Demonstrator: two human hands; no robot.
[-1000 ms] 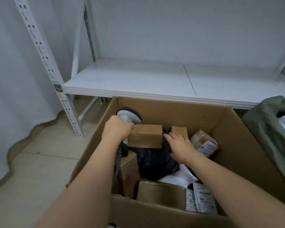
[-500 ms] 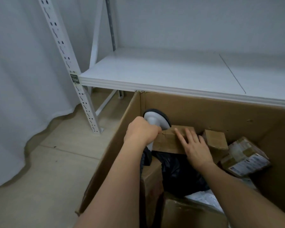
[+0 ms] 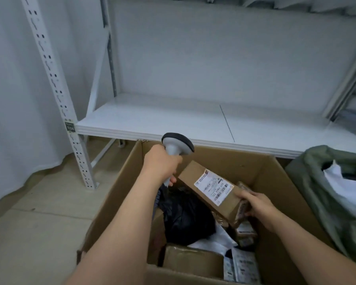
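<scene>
The step in hand looks like scanning a parcel. The left grip [image 3: 162,163] is curled tight round the handle of a grey scanner [image 3: 177,141]. The scanner's head sticks up just above this grip. The right grip [image 3: 257,206] is clamped on one end of a small brown parcel [image 3: 206,204], with fingers round its near end.

The parcel is up in the air over the big cardboard box [image 3: 115,192], not lying in it. It is long and thin. Its long side runs from the right grip up and across to the left grip, and its far end comes very close to that grip. Its white label [image 3: 213,187] faces up, and the bar code sits at the end nearer the right grip.

The scanner's head seems to point forward, past the parcel, not down at the label. So the next move likely calls for tipping the head down onto the bar code, or sliding the parcel out in front of it.

Below both grips lie a black bag [image 3: 187,219] and more parcels. A white shelf [image 3: 152,118] stands beyond the left grip.
</scene>
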